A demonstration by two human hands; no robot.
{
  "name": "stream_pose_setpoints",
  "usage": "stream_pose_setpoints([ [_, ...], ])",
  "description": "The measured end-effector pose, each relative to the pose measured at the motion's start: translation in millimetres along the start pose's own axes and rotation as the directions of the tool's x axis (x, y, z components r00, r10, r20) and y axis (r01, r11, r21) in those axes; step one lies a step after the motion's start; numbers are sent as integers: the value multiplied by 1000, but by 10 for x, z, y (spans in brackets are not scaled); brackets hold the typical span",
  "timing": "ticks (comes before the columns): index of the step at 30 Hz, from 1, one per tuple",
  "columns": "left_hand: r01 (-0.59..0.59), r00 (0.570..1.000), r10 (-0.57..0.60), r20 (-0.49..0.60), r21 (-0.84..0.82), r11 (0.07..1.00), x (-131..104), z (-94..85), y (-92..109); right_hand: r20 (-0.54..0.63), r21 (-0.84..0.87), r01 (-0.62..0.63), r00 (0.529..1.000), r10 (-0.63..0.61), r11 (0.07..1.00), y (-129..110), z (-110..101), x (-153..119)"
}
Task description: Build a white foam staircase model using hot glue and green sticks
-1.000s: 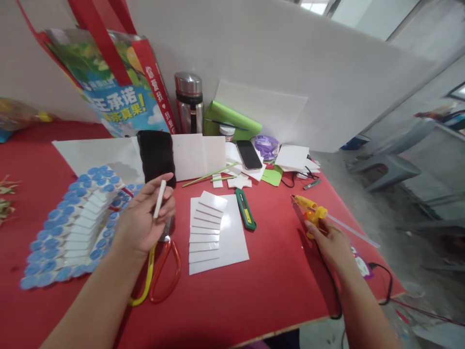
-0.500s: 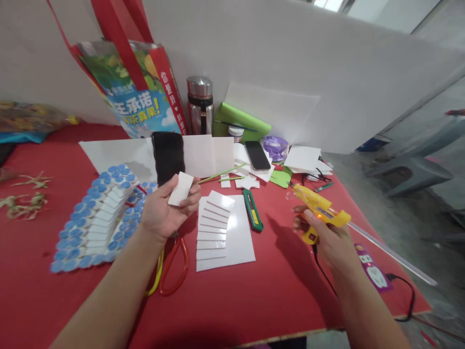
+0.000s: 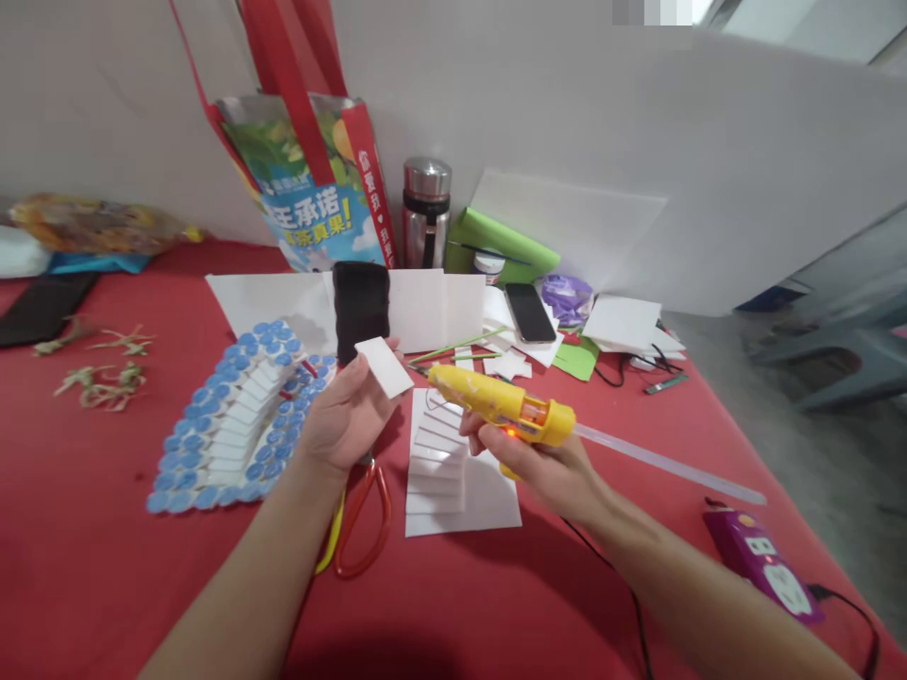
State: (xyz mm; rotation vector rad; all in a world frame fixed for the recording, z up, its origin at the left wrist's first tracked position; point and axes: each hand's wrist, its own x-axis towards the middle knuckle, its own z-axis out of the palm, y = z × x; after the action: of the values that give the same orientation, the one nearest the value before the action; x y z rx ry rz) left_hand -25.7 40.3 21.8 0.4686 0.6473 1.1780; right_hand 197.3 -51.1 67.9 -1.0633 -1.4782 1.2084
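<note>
Between the thumb and fingers of my left hand (image 3: 345,418) is a small white rectangular card (image 3: 384,367). My right hand (image 3: 542,463) grips a yellow hot glue gun (image 3: 488,397), its tip pointing left at the card's right edge; whether they touch I cannot tell. A clear glue stick (image 3: 666,462) sticks out of the gun's back, and a red light glows on its side. Below the gun, a row of overlapping white strips (image 3: 436,472) lies on a white sheet (image 3: 488,515), partly hidden by the gun and hand.
To the left lies a piece edged with blue bottle caps (image 3: 174,477) around white steps. Scissors (image 3: 365,529) lie under my left wrist. A phone (image 3: 530,314), a steel flask (image 3: 426,212) and a shopping bag (image 3: 312,198) stand or lie behind. A purple power strip (image 3: 761,562) is at right.
My right hand has brought the glue gun leftward, from the right side to the card. My left hand has turned the card. The view has shifted left, and the gun now covers the green cutter.
</note>
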Motion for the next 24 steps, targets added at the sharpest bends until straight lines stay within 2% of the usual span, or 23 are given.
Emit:
stream_pose_setpoints([
  [4, -17, 998, 15, 59, 22, 1000, -64, -28, 26, -64, -10, 50, 997, -51, 999, -23, -19, -2],
  [7, 26, 992, -32, 122, 44, 999, -99, -25, 7, -120, 43, 61, 991, -56, 997, 16, -3, -8],
  [10, 65, 982, -75, 175, 63, 996, -100, -33, -46, -119, 86, 7, 993, 3, 996, 104, 15, -30],
  [13, 73, 974, -88, 208, 75, 994, -88, -41, -97, -93, 44, -98, 990, 101, 994, 152, 11, -50],
  [16, 72, 963, -91, 253, 82, 994, -82, -37, -121, -83, -38, -153, 985, 150, 987, 102, -4, -33],
  [20, 79, 951, -108, 290, 110, 991, -88, -33, -121, -93, -58, -117, 989, 112, 991, -43, -10, 45],
  [24, 71, 954, -108, 279, 142, 987, -89, -59, -132, -117, -66, -120, 987, 112, 991, -126, 11, 82],
])
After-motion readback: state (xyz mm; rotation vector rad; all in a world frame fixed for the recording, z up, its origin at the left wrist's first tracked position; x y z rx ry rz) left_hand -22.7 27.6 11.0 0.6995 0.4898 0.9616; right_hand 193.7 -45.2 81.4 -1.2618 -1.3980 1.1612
